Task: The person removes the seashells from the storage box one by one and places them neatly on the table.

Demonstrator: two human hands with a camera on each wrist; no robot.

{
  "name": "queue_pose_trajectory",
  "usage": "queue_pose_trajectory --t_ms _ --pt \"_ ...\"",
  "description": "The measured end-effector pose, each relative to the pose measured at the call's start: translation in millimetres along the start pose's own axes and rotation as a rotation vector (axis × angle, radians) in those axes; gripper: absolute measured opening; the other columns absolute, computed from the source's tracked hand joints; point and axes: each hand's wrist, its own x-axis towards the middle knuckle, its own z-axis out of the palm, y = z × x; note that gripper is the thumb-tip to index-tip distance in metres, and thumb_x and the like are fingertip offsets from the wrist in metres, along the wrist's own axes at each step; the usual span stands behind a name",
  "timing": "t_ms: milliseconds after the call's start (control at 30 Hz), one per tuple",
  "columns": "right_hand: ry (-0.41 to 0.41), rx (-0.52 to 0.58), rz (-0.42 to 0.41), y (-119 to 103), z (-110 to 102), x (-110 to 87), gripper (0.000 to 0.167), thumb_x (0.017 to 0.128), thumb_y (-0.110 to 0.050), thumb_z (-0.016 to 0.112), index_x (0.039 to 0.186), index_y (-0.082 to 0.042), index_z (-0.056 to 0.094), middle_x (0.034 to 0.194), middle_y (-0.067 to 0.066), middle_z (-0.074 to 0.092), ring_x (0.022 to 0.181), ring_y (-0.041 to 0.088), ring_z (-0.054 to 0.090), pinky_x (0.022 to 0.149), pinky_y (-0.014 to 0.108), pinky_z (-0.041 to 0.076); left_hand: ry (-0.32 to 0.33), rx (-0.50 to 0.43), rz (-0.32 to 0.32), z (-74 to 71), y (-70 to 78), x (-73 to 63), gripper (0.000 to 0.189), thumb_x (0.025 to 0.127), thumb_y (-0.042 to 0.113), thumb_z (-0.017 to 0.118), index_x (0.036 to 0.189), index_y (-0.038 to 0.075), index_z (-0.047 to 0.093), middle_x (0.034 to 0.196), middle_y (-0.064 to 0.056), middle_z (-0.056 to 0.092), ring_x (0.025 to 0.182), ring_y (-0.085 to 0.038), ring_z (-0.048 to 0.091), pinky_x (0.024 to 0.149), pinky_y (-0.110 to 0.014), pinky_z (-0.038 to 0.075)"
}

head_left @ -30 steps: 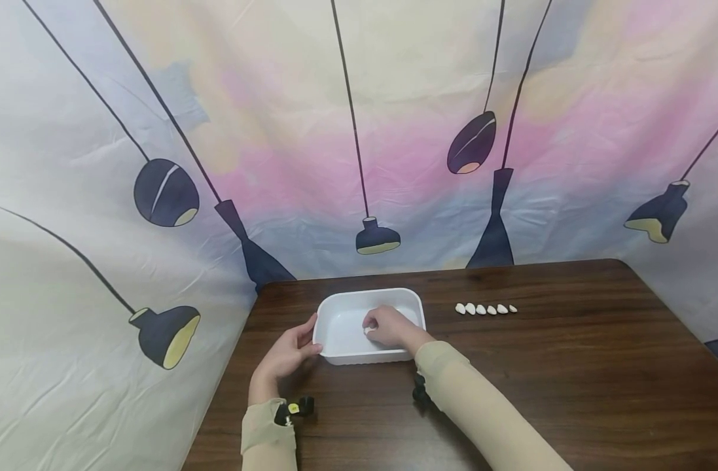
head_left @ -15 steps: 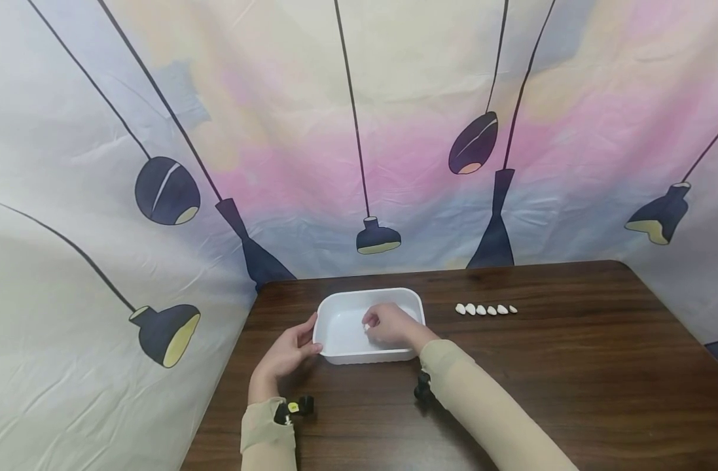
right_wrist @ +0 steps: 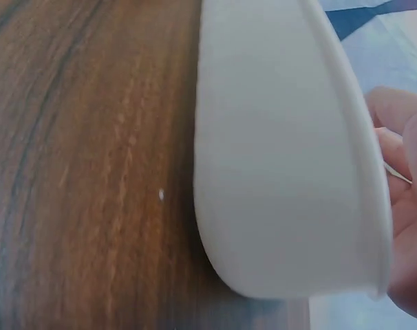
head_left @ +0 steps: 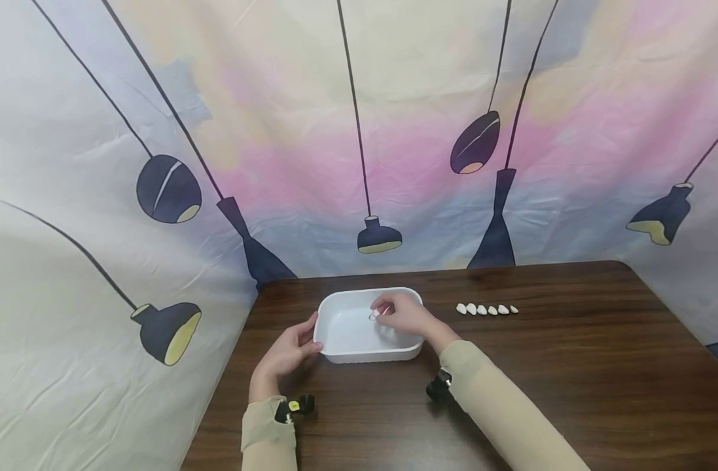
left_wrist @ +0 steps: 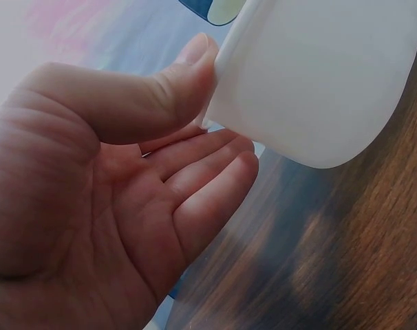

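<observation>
At the left end of a white plastic tray [head_left: 342, 337], my left hand [head_left: 286, 352] grips the rim. In the left wrist view the thumb lies along the tray's edge, and the other fingers bend behind it. My right hand [head_left: 404, 315] is over the tray's right part and pinches a small white pebble-like piece [head_left: 374, 314] between thumb and fingers. The right wrist view has the tray's outer wall [right_wrist: 284, 158] in front, with part of the right hand [right_wrist: 408, 227] past the rim; the small piece is hidden there.
Several small white pebble-like pieces [head_left: 481, 310] lie in a row on the dark wooden table [head_left: 571, 366], to the right of the tray. Behind the table hangs a cloth [head_left: 429, 157] printed with lamps.
My right hand has moved up and to the right within the tray, bringing the small white piece along. My left hand keeps its place on the rim.
</observation>
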Motion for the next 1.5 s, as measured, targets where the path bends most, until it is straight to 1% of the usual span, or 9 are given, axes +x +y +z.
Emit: queue_pose_trajectory --t_ms 100,267,433,633,767,1133,1300,1433,1500 --pt "0.094 0.049 -0.004 7 -10 -6.0 0.023 0.094 -0.009 0.078 0.116 -0.009 0.079 0.097 -0.002 0.073 0.090 0.015 0.065 0.079 0.032 0.056 0.001 0.006 -0.001 -0.7 1.6 2.2 0.076 0.101 0.007 0.073 0.164 -0.003 0.033 0.170 -0.019 0.032 0.149 -0.036 0.045 0.116 -0.045 0.042" --pt "0.267 0.124 0.061 20 -27 -21.1 0.026 0.097 -0.015 0.077 0.122 -0.012 0.078 0.105 0.001 0.075 0.096 0.020 0.069 0.083 0.038 0.059 -0.015 0.001 0.015 0.4 3.0 6.4 0.076 0.100 0.005 0.073 0.164 -0.005 0.032 0.170 -0.020 0.031 0.149 -0.037 0.045 0.117 -0.045 0.042" --pt "0.352 0.159 0.107 34 -41 -40.5 0.027 0.098 -0.017 0.076 0.125 -0.010 0.077 0.108 0.006 0.075 0.097 0.023 0.069 0.084 0.037 0.058 -0.032 -0.006 0.015 3.2 4.3 9.3 0.076 0.101 0.005 0.073 0.164 -0.004 0.032 0.171 -0.018 0.030 0.151 -0.036 0.043 0.118 -0.046 0.041" --pt "0.361 0.216 0.130 55 -54 -61.2 0.030 0.100 -0.017 0.075 0.127 -0.007 0.075 0.110 0.009 0.074 0.097 0.024 0.068 0.078 0.030 0.058 -0.020 -0.004 0.005 4.5 5.9 7.9 0.075 0.101 0.005 0.072 0.164 -0.004 0.033 0.171 -0.018 0.031 0.150 -0.036 0.044 0.118 -0.048 0.041" --pt "0.358 0.221 0.138 69 -66 -72.8 0.031 0.101 -0.016 0.075 0.129 -0.003 0.074 0.113 0.011 0.074 0.098 0.023 0.068 0.077 0.028 0.057 -0.018 -0.007 0.005 4.4 6.4 6.8 0.075 0.101 0.005 0.072 0.164 -0.004 0.032 0.171 -0.018 0.031 0.150 -0.036 0.044 0.118 -0.048 0.041" --pt "0.399 0.100 0.193 110 -107 -101.6 0.032 0.102 -0.013 0.073 0.129 0.004 0.072 0.112 0.015 0.075 0.093 0.016 0.067 0.071 0.023 0.055 0.002 0.001 -0.008 2.7 3.8 0.4 0.076 0.100 0.006 0.073 0.164 -0.004 0.033 0.170 -0.019 0.032 0.150 -0.037 0.045 0.119 -0.048 0.040" --pt "0.401 0.017 0.201 127 -132 -118.9 0.034 0.103 -0.015 0.071 0.130 0.005 0.071 0.115 0.019 0.075 0.098 0.021 0.068 0.073 0.024 0.056 0.003 0.004 -0.011 1.6 2.4 -0.8 0.077 0.100 0.006 0.074 0.164 -0.004 0.032 0.170 -0.019 0.031 0.150 -0.036 0.044 0.119 -0.046 0.040" --pt "0.382 -0.049 0.232 145 -153 -135.4 0.036 0.105 -0.019 0.070 0.131 0.005 0.070 0.120 0.022 0.075 0.105 0.030 0.069 0.076 0.027 0.056 0.000 0.016 -0.001 0.7 2.0 -1.1 0.077 0.101 0.006 0.073 0.164 -0.005 0.031 0.171 -0.020 0.030 0.150 -0.037 0.043 0.118 -0.046 0.040" --pt "0.371 -0.075 0.251 155 -161 -143.3 0.037 0.105 -0.020 0.069 0.131 0.006 0.070 0.123 0.025 0.074 0.110 0.037 0.069 0.081 0.031 0.056 0.002 0.023 0.003 0.0 1.6 -1.3 0.077 0.101 0.006 0.073 0.164 -0.006 0.031 0.170 -0.021 0.030 0.150 -0.038 0.044 0.118 -0.046 0.041"
